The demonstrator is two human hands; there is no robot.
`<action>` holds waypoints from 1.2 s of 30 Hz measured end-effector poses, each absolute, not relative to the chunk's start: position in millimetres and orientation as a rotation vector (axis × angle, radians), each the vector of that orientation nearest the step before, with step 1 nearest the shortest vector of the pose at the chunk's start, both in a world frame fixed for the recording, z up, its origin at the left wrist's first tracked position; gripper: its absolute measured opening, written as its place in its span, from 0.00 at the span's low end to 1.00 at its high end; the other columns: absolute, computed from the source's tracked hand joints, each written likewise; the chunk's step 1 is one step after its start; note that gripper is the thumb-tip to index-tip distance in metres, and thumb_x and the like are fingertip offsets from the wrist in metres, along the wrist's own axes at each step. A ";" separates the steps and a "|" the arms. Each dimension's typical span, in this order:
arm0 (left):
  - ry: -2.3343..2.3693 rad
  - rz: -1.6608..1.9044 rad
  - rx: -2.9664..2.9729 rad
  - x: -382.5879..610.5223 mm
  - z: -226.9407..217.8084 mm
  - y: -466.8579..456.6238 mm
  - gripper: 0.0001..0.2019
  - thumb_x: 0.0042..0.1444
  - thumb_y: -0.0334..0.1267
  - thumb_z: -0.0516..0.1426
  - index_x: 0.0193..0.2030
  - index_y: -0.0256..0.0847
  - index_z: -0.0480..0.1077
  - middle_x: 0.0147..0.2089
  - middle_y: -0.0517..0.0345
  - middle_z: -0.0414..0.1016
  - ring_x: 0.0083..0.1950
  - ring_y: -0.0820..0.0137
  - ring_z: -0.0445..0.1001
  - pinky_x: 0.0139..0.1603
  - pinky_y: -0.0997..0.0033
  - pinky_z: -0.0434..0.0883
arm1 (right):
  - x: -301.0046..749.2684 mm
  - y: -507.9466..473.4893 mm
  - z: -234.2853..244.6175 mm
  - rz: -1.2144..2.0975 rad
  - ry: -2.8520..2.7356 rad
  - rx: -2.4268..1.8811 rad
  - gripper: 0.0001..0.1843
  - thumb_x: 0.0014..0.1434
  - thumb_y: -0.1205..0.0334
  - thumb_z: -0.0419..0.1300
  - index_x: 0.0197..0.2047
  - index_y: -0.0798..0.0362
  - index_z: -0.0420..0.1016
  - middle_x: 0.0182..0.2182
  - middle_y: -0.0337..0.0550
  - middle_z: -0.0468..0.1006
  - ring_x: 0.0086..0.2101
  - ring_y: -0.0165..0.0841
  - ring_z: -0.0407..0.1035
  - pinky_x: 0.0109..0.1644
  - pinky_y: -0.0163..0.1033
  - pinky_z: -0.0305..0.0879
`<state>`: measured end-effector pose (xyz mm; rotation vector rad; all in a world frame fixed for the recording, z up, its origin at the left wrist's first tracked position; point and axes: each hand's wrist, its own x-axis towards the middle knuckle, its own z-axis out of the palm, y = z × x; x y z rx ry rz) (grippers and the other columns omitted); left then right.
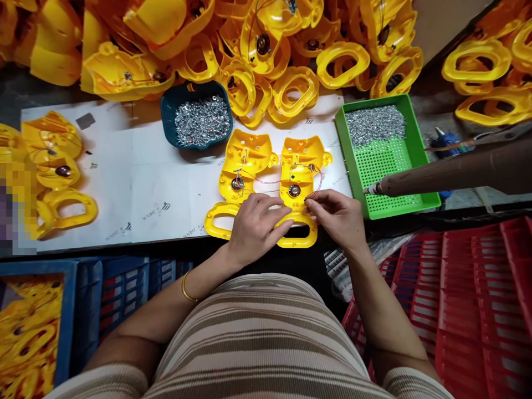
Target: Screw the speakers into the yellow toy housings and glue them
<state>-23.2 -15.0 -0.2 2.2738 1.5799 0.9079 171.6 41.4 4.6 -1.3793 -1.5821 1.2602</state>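
Note:
Two yellow plastic shell halves lie side by side with their insides up: a left shell (249, 152) and a right shell (302, 149). Each has a handle loop at its near end and a round speaker (294, 190) inside, and thin red wires run between them. My left hand (257, 224) rests across the near ends, fingers stretched and apart, its fingertips at the right shell's handle. At that shell's right edge my right hand (338, 216) pinches a small dark part by the wires; my fingers partly hide it.
A dark teal bowl (165, 119) and a green basket (401, 206) hold small metal screws. A dark power screwdriver (449, 172) reaches over the basket. Yellow shells (153, 22) are heaped behind, with more at left. Blue (70, 310) and red crates (465, 299) stand below the table.

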 end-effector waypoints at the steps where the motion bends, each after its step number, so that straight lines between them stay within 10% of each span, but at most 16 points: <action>1: 1.573 0.841 2.315 -24.5 -2.3 -18.1 0.12 0.61 0.43 0.61 0.48 0.41 0.77 0.50 0.49 0.78 0.50 0.60 0.69 0.50 0.59 0.68 | 171.3 41.3 2.6 1.174 -1.682 -1.375 0.10 0.57 0.55 0.65 0.36 0.52 0.78 0.31 0.41 0.80 0.29 0.32 0.74 0.35 0.37 0.72; 14: 1.517 0.442 2.348 -22.4 -14.5 -34.8 0.30 0.54 0.54 0.64 0.60 0.42 0.68 0.59 0.46 0.71 0.55 0.55 0.65 0.53 0.55 0.62 | 168.1 30.1 -10.7 0.608 -2.142 -1.304 0.11 0.65 0.57 0.57 0.40 0.53 0.77 0.36 0.46 0.74 0.30 0.30 0.69 0.32 0.34 0.65; 24: 1.470 0.463 2.387 -21.1 -18.7 -32.0 0.29 0.55 0.49 0.64 0.59 0.37 0.67 0.56 0.44 0.73 0.54 0.55 0.66 0.49 0.57 0.64 | 175.6 17.3 -12.1 -0.045 -2.559 -1.172 0.13 0.66 0.60 0.55 0.52 0.52 0.76 0.38 0.43 0.80 0.34 0.30 0.72 0.30 0.36 0.60; 31: 1.501 0.344 2.367 -5.3 -19.8 -29.0 0.31 0.58 0.55 0.60 0.62 0.38 0.65 0.56 0.44 0.72 0.54 0.54 0.66 0.48 0.55 0.64 | 185.7 6.9 -4.1 -0.070 -3.024 -1.181 0.28 0.62 0.73 0.50 0.66 0.62 0.61 0.50 0.59 0.75 0.44 0.44 0.68 0.27 0.43 0.65; 36: 1.573 0.600 2.473 -22.6 -3.0 -25.0 0.21 0.57 0.54 0.61 0.53 0.44 0.73 0.51 0.50 0.75 0.50 0.59 0.69 0.48 0.58 0.65 | 212.3 24.1 -21.2 -0.010 -2.894 -1.256 0.30 0.62 0.68 0.53 0.67 0.48 0.59 0.54 0.52 0.73 0.47 0.43 0.70 0.21 0.38 0.58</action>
